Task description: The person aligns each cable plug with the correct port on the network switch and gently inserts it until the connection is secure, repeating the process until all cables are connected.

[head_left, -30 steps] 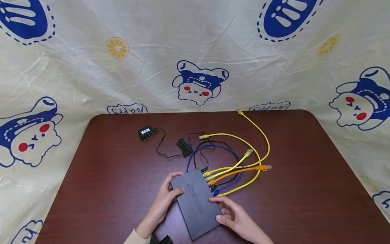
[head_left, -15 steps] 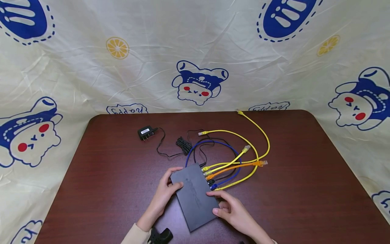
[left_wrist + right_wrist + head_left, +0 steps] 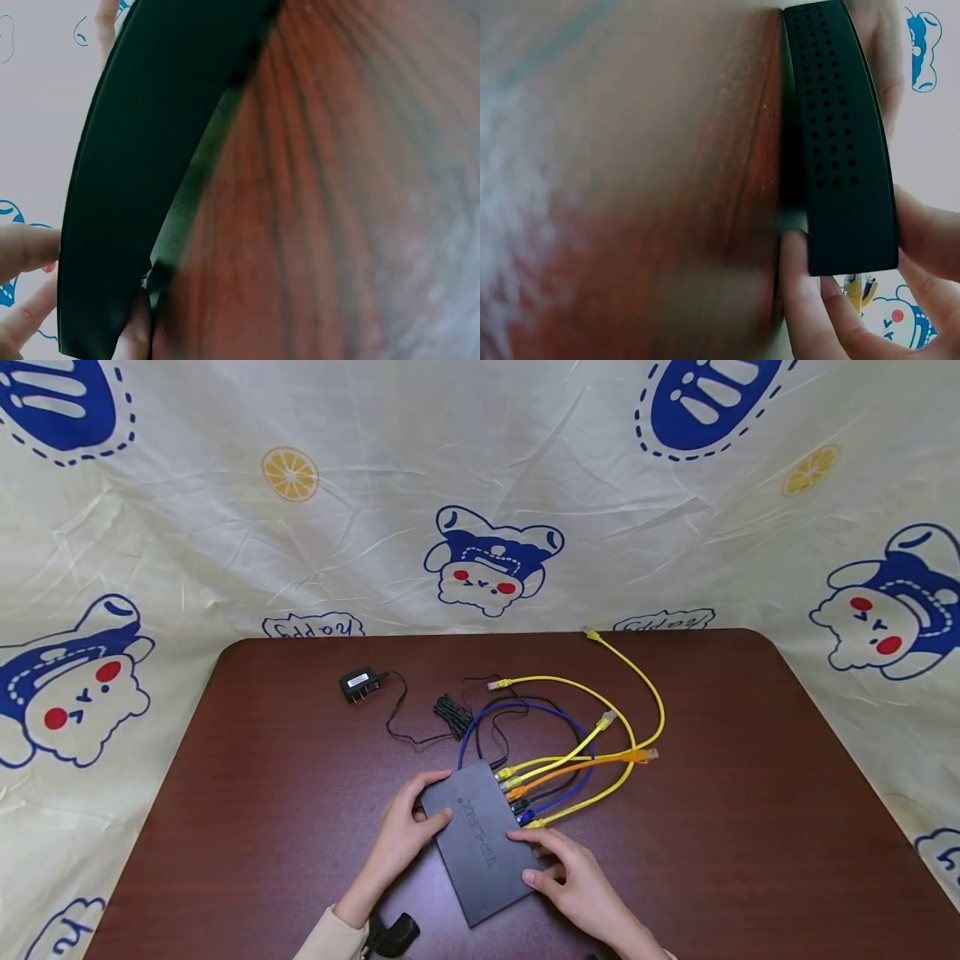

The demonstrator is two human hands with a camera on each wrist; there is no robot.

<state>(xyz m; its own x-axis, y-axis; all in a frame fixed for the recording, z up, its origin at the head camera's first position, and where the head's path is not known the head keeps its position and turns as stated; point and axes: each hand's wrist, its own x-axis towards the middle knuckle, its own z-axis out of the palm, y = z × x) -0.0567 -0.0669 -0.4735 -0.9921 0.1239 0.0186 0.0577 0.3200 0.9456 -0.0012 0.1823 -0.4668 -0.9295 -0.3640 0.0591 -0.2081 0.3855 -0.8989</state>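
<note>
A flat dark grey TP-LINK network switch (image 3: 480,852) lies askew between both hands, near the front of the table. At its left corner my left hand (image 3: 408,831) holds it, thumb on top. My right hand (image 3: 573,881) grips the right edge, thumb and index finger on the top face; in the right wrist view a fingertip (image 3: 795,251) reaches beneath the switch's vented side (image 3: 847,150). Whether the switch rests fully on the table is hard to tell. Yellow network cables (image 3: 555,767), an orange cable (image 3: 577,772), a blue cable (image 3: 577,789) and a black one run from its far-right side.
A black power adapter (image 3: 360,683) lies at the back left, its cord bundled into a coil (image 3: 453,717) behind the switch. One yellow cable's plug (image 3: 592,635) reaches the brown table's far edge. A printed cloth (image 3: 360,552) hangs behind the table.
Both hands have slid the switch slightly away from the person, mostly in the first half second. The cable ends shifted back a little with it. The power adapter stayed put.
</note>
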